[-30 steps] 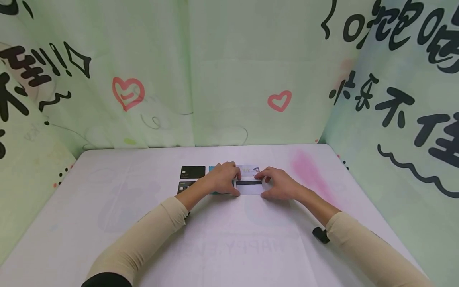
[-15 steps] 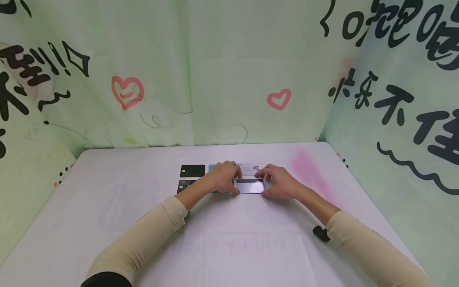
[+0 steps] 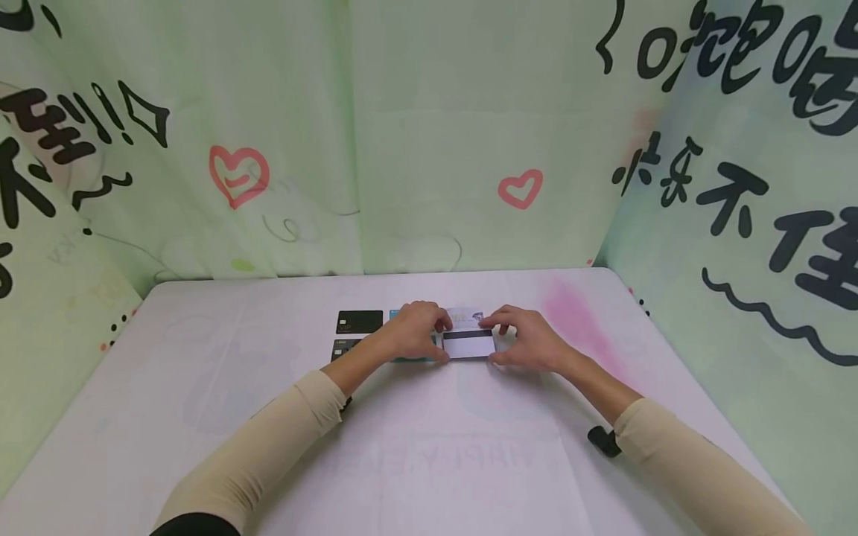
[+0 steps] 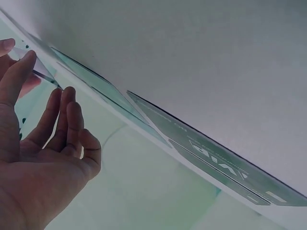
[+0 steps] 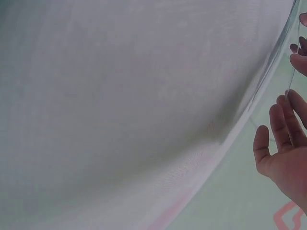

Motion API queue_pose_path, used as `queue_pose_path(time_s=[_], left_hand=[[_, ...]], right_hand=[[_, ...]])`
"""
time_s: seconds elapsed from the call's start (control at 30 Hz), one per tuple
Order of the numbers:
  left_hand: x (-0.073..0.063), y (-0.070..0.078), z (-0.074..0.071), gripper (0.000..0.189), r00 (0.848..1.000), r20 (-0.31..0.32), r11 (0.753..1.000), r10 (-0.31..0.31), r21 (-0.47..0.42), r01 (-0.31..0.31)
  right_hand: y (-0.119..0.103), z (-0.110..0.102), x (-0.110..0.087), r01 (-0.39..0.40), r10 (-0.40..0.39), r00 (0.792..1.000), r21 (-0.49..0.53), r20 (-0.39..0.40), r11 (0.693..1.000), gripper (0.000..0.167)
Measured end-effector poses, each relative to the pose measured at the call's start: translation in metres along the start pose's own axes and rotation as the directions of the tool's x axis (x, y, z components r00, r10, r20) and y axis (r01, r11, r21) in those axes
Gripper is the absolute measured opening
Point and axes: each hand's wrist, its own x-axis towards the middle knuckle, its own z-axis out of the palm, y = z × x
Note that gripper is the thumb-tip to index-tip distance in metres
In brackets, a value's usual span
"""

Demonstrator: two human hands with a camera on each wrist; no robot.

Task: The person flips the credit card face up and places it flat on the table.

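Observation:
A pale bank card [image 3: 468,345] with a dark magnetic stripe is held between both hands, close over the table, its stripe side showing in the head view. My left hand [image 3: 417,333] pinches its left end with thumb and fingers. The right hand [image 3: 527,342] grips the right end likewise. In the left wrist view the card [image 4: 45,75] stands off the tabletop between the fingertips. Just behind it lies a light purple card [image 3: 464,318], partly covered by fingers. Teal cards [image 3: 394,314] are mostly hidden under the left hand.
Two black cards lie to the left, one behind [image 3: 360,321] and one in front [image 3: 343,348], the latter partly covered by the left wrist. A white cloth [image 3: 429,461] covers the table. Printed curtains [image 3: 429,149] stand around its back and sides.
The pale card, flat on the table a second ago, tilted and caught the light, and is now raised slightly between both hands. The right hand has shifted a little with it.

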Motion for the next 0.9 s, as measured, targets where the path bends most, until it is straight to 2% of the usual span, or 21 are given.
queue_pose_path(time_s=[0.4, 0.57, 0.9], left_hand=[[-0.004, -0.004, -0.002, 0.048, 0.999, -0.035, 0.994, 0.026, -0.107, -0.030], [-0.007, -0.005, -0.005, 0.051, 0.999, -0.046, 0.980, 0.024, -0.198, -0.033], [-0.009, -0.010, -0.008, 0.054, 0.999, -0.042, 0.956, 0.007, -0.293, -0.019]], right_hand=[[0.000, -0.008, -0.004, -0.024, 0.025, 1.000, 0.044, -0.018, 0.999, 0.053], [0.001, -0.017, -0.007, -0.052, 0.053, 0.998, 0.062, -0.022, 0.997, 0.054], [0.004, -0.030, -0.011, -0.087, 0.091, 0.995, 0.076, -0.044, 0.993, 0.054]])
